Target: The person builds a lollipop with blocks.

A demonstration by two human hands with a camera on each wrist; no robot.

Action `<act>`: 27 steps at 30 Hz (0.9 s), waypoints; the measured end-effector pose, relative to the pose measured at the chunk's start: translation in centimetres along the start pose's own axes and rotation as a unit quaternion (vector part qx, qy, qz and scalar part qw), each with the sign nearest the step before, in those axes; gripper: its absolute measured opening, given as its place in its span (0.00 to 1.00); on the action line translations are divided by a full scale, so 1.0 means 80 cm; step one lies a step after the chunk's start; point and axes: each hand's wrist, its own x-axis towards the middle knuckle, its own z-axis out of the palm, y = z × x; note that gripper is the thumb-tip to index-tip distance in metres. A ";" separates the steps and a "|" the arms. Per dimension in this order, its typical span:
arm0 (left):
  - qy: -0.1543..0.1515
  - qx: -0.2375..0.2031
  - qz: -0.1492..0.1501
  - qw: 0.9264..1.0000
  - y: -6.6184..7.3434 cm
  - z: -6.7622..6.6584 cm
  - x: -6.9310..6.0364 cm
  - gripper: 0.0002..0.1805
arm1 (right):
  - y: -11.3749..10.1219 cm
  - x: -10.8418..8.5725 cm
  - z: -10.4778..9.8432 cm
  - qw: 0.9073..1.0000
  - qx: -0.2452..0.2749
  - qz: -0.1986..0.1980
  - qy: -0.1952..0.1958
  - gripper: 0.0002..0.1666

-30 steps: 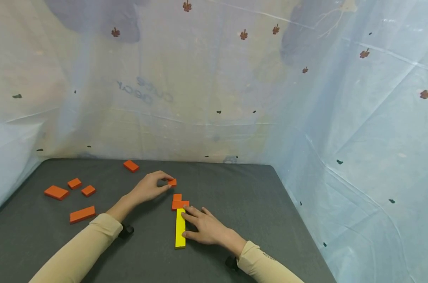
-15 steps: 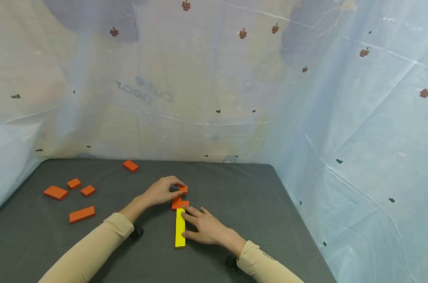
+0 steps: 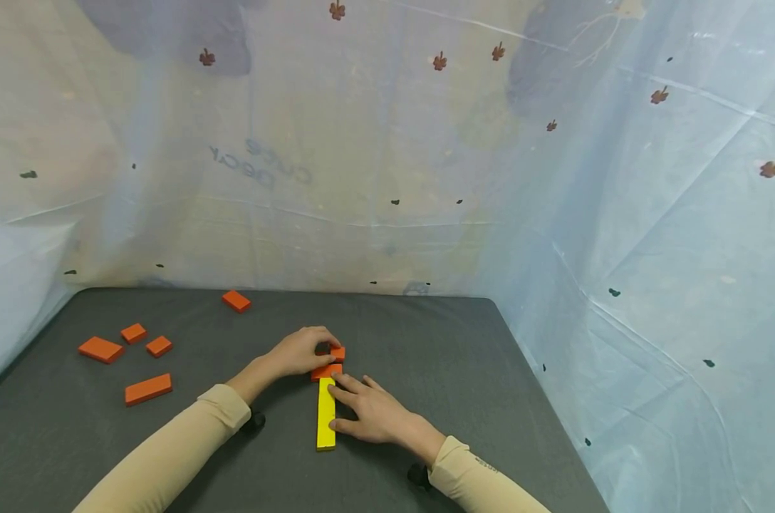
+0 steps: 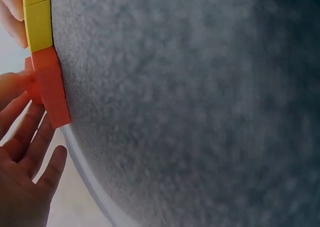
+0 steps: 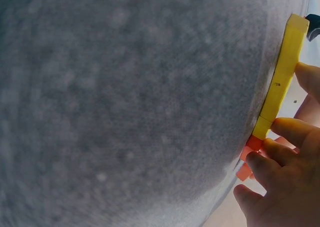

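Note:
In the head view my left hand (image 3: 300,351) pinches a small orange block (image 3: 339,353) between thumb and fingers. It is at the far end of a row, beside a second small orange block mostly hidden by that hand. In front lies a crosswise orange block (image 3: 322,372), touching the end of a yellow bar (image 3: 325,424). The right wrist view shows a seam across the yellow bar (image 5: 282,69). My right hand (image 3: 376,412) rests along the bar's right side, thumb and fingertips touching it, one fingertip reaching the crosswise block.
Several loose orange blocks lie at the left of the dark table (image 3: 451,370): two long ones (image 3: 148,389) (image 3: 101,350) and two small ones (image 3: 134,333) (image 3: 159,346). Another orange block (image 3: 236,301) lies near the back edge. Printed plastic sheeting (image 3: 336,214) hangs behind and at the right.
My left hand has carried the small orange block rightward and toward me, from beyond the row to its far end. My right hand and the yellow bar have stayed put.

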 end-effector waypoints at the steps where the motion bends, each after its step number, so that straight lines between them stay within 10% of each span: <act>1: -0.004 0.001 0.000 1.000 -0.001 0.000 0.000 0.13 | 0.000 0.000 0.000 1.000 -0.001 0.000 0.001 0.41; 27: -0.037 -0.017 -0.022 0.999 0.006 -0.005 0.010 0.09 | -0.002 0.001 0.000 1.000 -0.019 0.000 0.010 0.41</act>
